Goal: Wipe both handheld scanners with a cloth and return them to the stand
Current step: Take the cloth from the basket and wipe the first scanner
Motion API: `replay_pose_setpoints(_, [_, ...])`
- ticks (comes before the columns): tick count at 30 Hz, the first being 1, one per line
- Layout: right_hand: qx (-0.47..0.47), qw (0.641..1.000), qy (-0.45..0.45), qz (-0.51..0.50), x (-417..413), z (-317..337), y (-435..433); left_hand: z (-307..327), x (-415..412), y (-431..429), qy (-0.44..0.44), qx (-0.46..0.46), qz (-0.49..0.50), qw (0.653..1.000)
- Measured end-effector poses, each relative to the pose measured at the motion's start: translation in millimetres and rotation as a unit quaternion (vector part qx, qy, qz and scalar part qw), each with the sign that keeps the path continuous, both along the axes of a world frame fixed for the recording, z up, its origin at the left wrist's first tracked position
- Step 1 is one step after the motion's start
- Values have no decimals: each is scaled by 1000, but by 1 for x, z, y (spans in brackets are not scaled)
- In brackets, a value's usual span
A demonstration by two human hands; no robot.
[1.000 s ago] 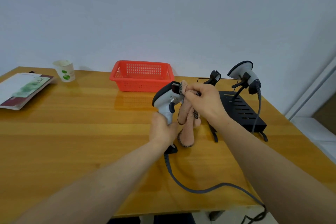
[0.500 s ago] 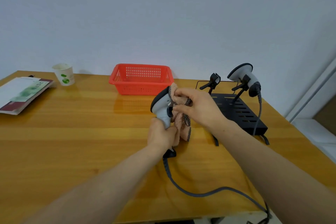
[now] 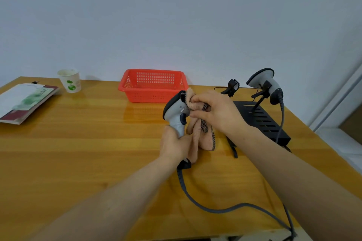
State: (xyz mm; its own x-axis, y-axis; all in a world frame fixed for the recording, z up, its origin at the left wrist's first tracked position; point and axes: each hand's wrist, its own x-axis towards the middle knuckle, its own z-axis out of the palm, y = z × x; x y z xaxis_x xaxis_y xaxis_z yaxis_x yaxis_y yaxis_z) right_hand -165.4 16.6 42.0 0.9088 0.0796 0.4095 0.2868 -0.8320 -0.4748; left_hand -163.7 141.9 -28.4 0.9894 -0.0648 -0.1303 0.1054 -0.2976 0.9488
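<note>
My left hand (image 3: 175,144) grips the handle of a grey and white handheld scanner (image 3: 175,111), held upright above the table. My right hand (image 3: 217,111) holds a pink cloth (image 3: 202,137) bunched against the scanner's head, and the cloth's loose end hangs down beside the handle. The scanner's grey cable (image 3: 215,207) trails across the table to the front right edge. A second scanner (image 3: 264,84) sits in the right cradle of the black stand (image 3: 262,121). The stand's left cradle (image 3: 232,86) holds nothing.
A red plastic basket (image 3: 152,86) stands behind the hands near the wall. A paper cup (image 3: 70,80) and a booklet (image 3: 23,99) lie at the far left of the wooden table (image 3: 78,152). The table's right edge runs close past the stand.
My right hand has slid the cloth down from the scanner's top front to its face and side. The cloth's hanging end has shifted lower. The left hand keeps its hold on the handle.
</note>
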Motion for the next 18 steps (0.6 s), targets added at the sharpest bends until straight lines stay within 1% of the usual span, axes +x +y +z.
replay_pose_setpoints(5, [-125,992,16,-18,0,4,-9,6,-6,0,2,-27,-5,1000])
replay_pose_setpoints(6, [-162,986,7,-24,1,3,-10,7,-7,0,9,-28,-5,1000])
replay_pose_setpoints(9, [-255,965,-59,-33,1,-2,-11,5,-5,0,23,-16,-9,1000])
replay_pose_setpoints(12, [-296,951,-89,-32,0,-6,-10,3,-6,1,26,-6,-12,1000])
replay_pose_setpoints(14, [-318,944,-80,-31,-2,-3,-9,2,-8,2,24,-2,-10,1000])
replay_pose_setpoints(16, [-343,938,-50,-30,-3,3,-8,1,-9,2,25,-5,-9,1000])
replay_pose_setpoints(18, [-339,940,-33,-22,-1,6,-10,3,-9,3,26,-5,-14,1000])
